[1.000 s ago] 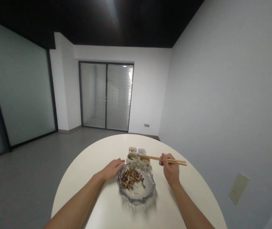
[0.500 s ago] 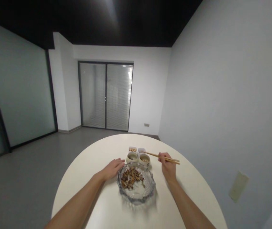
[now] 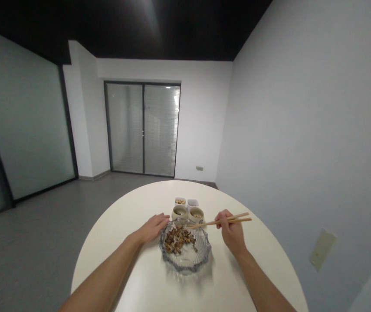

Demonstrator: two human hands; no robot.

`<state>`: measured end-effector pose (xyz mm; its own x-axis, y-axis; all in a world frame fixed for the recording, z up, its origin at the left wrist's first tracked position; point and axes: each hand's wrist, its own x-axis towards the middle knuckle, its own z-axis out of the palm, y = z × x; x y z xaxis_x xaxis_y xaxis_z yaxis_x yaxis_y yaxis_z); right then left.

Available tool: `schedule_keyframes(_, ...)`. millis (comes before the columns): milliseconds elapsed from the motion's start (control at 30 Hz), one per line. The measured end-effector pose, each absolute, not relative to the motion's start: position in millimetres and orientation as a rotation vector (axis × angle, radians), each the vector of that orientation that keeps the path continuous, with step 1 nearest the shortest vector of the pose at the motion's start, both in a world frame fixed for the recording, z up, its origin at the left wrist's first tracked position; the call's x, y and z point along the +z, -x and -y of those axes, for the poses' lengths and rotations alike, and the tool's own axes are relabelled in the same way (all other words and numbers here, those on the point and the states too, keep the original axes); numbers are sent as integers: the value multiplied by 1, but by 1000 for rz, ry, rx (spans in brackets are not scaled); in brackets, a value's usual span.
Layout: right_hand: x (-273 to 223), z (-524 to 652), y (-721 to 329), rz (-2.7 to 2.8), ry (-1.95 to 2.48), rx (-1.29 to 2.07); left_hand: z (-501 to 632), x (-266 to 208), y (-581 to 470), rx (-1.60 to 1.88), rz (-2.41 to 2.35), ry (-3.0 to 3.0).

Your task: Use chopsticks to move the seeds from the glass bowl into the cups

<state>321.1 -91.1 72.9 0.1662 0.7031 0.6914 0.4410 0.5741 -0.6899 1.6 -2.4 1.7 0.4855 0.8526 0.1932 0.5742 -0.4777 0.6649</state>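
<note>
My right hand (image 3: 231, 232) is closed around a pair of wooden chopsticks (image 3: 209, 223). Their tips reach left over the far rim of a clear glass bowl (image 3: 201, 255). Inside that bowl lie many small brown striped pieces (image 3: 178, 238), mostly on the left side; their exact kind is too small to tell. My left hand (image 3: 153, 226) lies flat with fingers stretched out, its fingertips beside the bowl's far left rim. Just behind the bowl stand two round cream cups, a left cup (image 3: 179, 211) and a right cup (image 3: 196, 214), each with something small inside.
Behind the cups are a white dish with pale tan pieces (image 3: 180, 201) and another white dish (image 3: 192, 203). All stand on a round white table (image 3: 133, 203). A bare wall (image 3: 302, 130) rises close on the right, and a glass door (image 3: 142, 130) is at the back.
My right hand has swung the chopstick tips from above the back right white dish down and nearer, to the glass bowl's far rim. My left hand stays in nearly the same place.
</note>
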Motion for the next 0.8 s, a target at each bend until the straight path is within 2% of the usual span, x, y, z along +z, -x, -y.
schedule_keyframes(367,64,99,-296,1634,966,564,0,-1,-1,696,-1170,-2229)
schedule_keyframes(800,56,91,-296,1630,970,426,6,5,-2,745,-1160,-2219)
